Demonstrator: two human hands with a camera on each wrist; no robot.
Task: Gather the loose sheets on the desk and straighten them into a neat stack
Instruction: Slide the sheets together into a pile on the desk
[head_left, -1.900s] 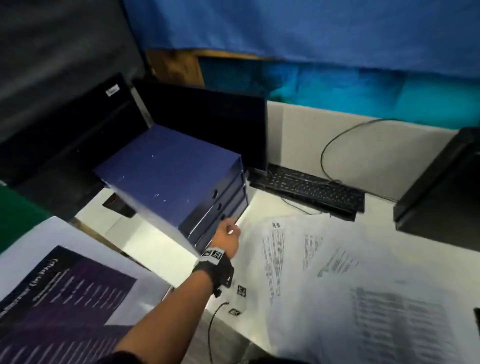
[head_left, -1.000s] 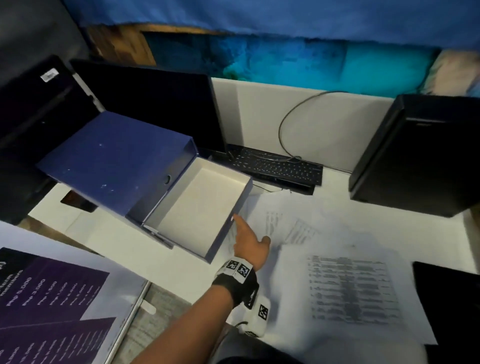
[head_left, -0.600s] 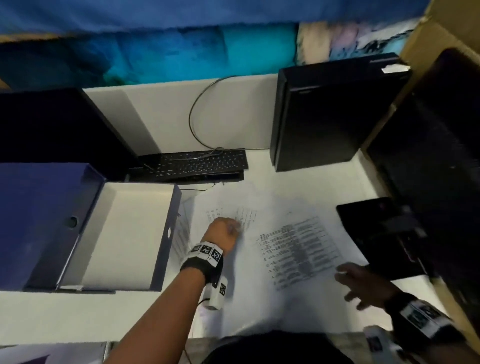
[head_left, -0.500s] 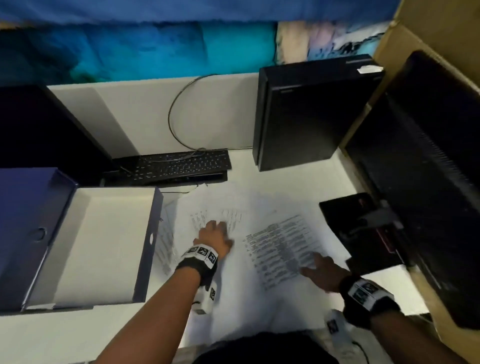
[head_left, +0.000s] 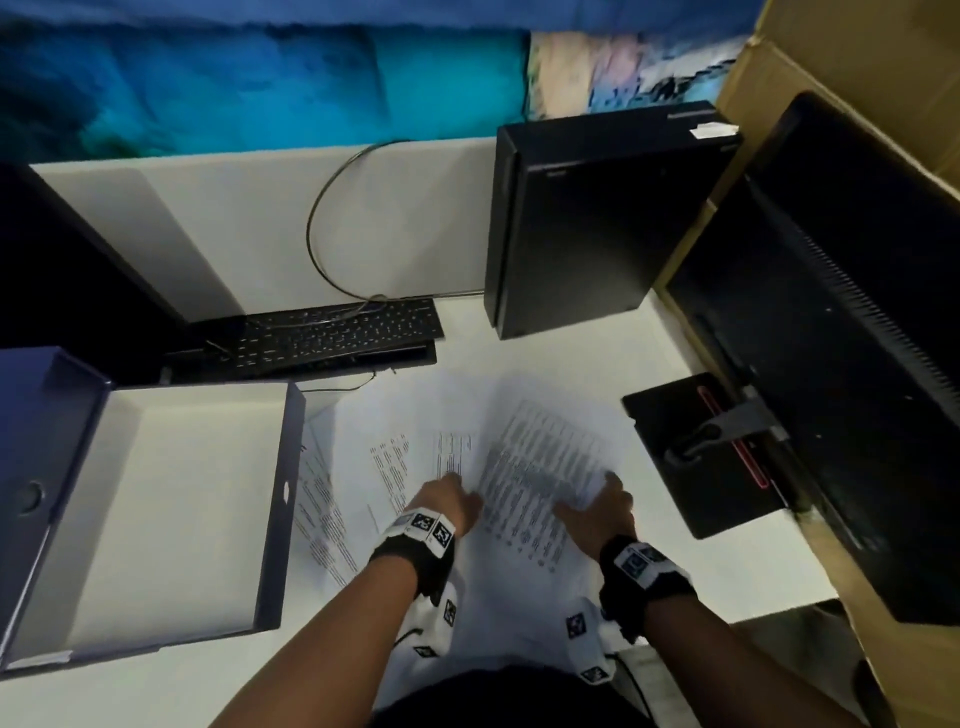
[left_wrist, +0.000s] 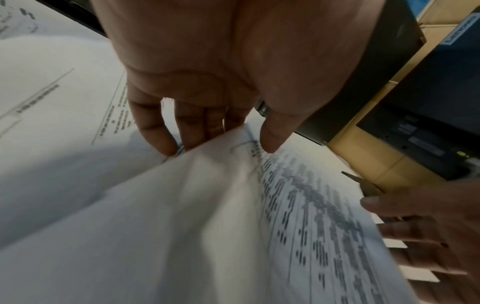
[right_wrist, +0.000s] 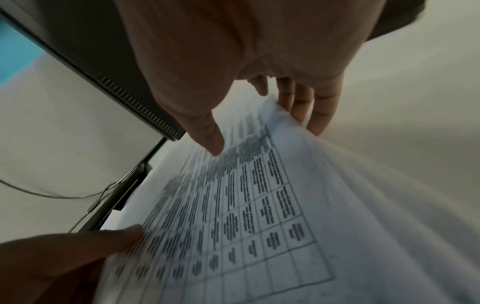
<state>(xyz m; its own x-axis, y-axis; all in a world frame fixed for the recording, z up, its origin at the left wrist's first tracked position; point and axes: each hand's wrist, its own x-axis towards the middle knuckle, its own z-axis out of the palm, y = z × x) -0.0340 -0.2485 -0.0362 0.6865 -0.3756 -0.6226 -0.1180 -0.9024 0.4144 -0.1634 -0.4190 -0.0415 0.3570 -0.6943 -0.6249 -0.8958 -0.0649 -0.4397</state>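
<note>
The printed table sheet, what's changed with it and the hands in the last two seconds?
Left hand left the blue box, whose drawer slid open, and now pinches the table sheet's left edge. Right hand came in and pinches its right edge; the sheet is lifting. Keyboard and the other sheets stayed put.

"Lenovo" reads on the blue box (left_wrist: 449, 67); print on the sheets (head_left: 540, 467) is too blurred.
</note>
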